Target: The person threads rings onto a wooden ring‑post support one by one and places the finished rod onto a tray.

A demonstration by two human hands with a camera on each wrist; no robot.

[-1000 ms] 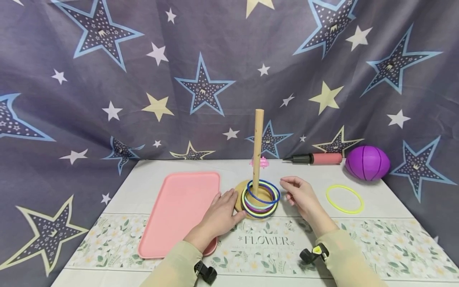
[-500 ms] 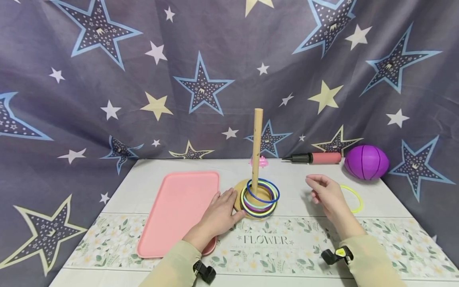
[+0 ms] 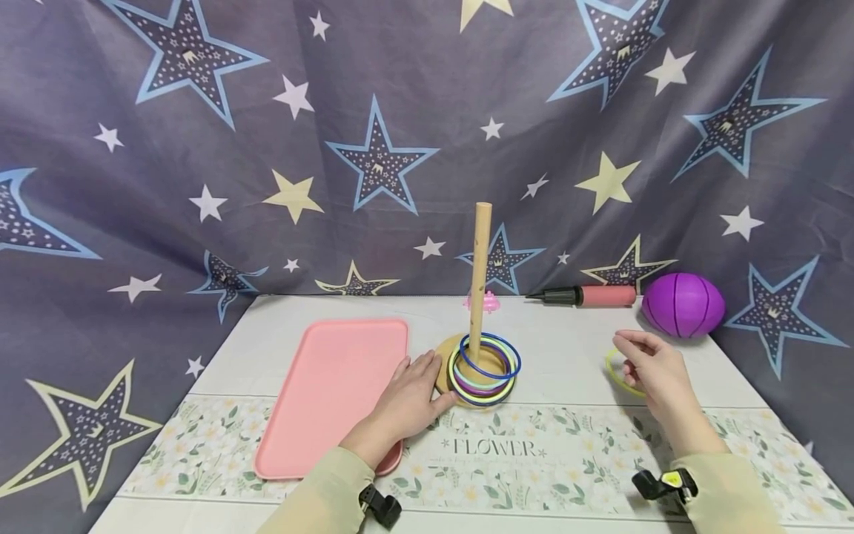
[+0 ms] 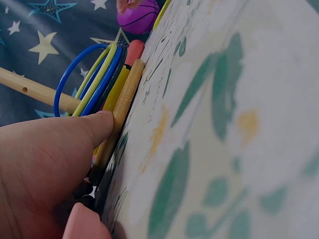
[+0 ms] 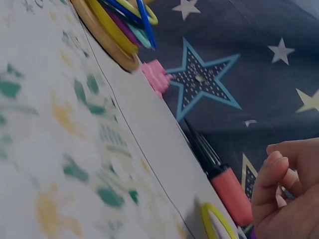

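My left hand [image 3: 410, 400] rests on the left edge of a round wooden base [image 3: 447, 354], fingers nearly straight. In the left wrist view its thumb [image 4: 94, 127] touches the base's edge. From the base rises a wooden pole [image 3: 479, 274] with several coloured rings lying around it. Uppermost is a blue ring [image 3: 518, 360], slightly off-centre. My right hand [image 3: 657, 374], loosely curled and holding nothing, hovers over a yellow ring [image 3: 620, 383] at the right and hides part of it. That yellow ring [image 5: 205, 219] also shows below the hand in the right wrist view.
A pink tray [image 3: 340, 393] lies beside my left hand. Along the back are a small pink toy [image 3: 491, 302], a red and black hand pump [image 3: 603, 296] and a purple ball [image 3: 683, 304]. A star-patterned curtain [image 3: 400, 59] hangs behind the table.
My right hand has moved right, away from the pole and rings, to above the yellow ring. The left hand stays on the base.
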